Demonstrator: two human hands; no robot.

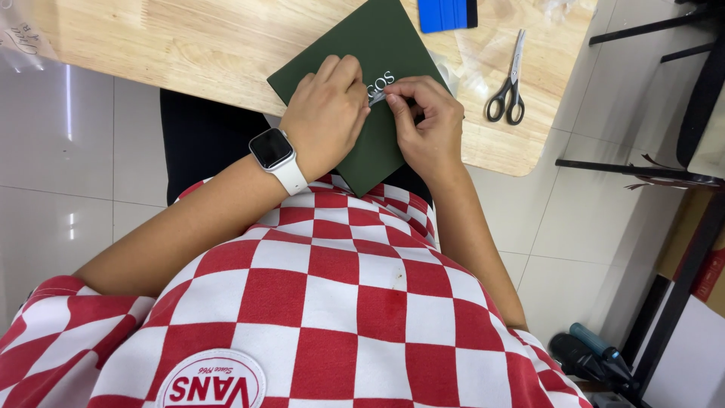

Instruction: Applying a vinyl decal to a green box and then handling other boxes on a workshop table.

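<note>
A dark green flat book or board (361,45) with pale lettering lies at the near edge of a wooden table (189,45), hanging partly over it. My left hand (326,113), with a white smartwatch (276,155) on the wrist, presses flat on the green cover. My right hand (427,121) pinches a small pale strip at the lettering, fingertips touching the left hand's fingers. What the strip is, I cannot tell.
Black-handled scissors (510,87) lie on the table to the right. A blue squeegee-like tool (447,13) sits at the far edge. Clear plastic film (483,53) lies under them. Dark chair legs (642,170) stand on the tiled floor right.
</note>
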